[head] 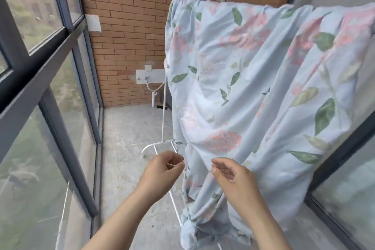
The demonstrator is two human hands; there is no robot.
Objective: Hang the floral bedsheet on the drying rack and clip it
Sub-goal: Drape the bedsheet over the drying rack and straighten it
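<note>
Brick wall, grey-framed windows, concrete floor

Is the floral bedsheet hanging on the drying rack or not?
Hanging: the floral bedsheet drapes over the drying rack; no clips visible.

Both forearms are reaching forward. Left grip, just left of the floral bedsheet, is curling its fingers, thumb meeting forefinger; any pinched item is unclear. Right grip, before the bedsheet's lower folds, is hanging loosely curled.
</note>
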